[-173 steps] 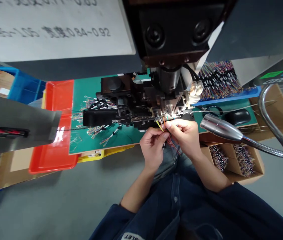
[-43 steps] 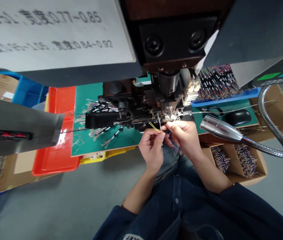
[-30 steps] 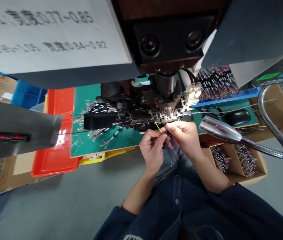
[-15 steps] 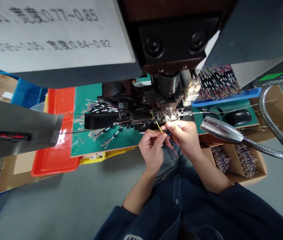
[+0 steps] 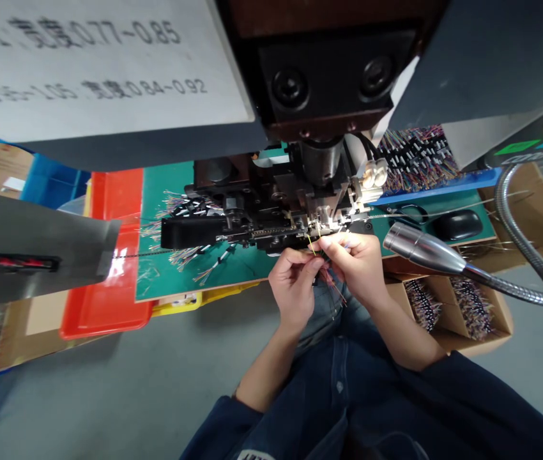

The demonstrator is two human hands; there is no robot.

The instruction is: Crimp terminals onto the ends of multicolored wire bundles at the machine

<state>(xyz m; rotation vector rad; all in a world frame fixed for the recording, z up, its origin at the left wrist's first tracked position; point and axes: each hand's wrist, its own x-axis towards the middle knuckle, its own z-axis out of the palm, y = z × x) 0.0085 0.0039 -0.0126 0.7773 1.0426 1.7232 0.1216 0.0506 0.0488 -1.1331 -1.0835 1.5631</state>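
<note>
My left hand [image 5: 294, 284] is closed, thumb and fingers pinching a bundle of thin coloured wires [image 5: 331, 281] just in front of the machine. My right hand [image 5: 358, 263] is closed on the same wires, close beside the left. A yellow wire [image 5: 311, 245] stands up between the fingertips toward the lit metal crimping head [image 5: 324, 220]. Other wires, reddish and dark, hang below the hands over my lap. Whether the yellow wire's tip touches the metal cannot be made out.
Wire bundles [image 5: 218, 262] lie on the green mat [image 5: 163, 281] beside a red tray [image 5: 103, 310]. At right are a silver lamp head [image 5: 422, 247], a black mouse [image 5: 457, 225], a blue tray [image 5: 467, 182] of bundles and a cardboard box [image 5: 499, 326].
The yellow wire has shifted slightly right, its upper end now nearer the bright metal head. Both hands keep their pinch and have barely moved; the hanging wires have swung a little.
</note>
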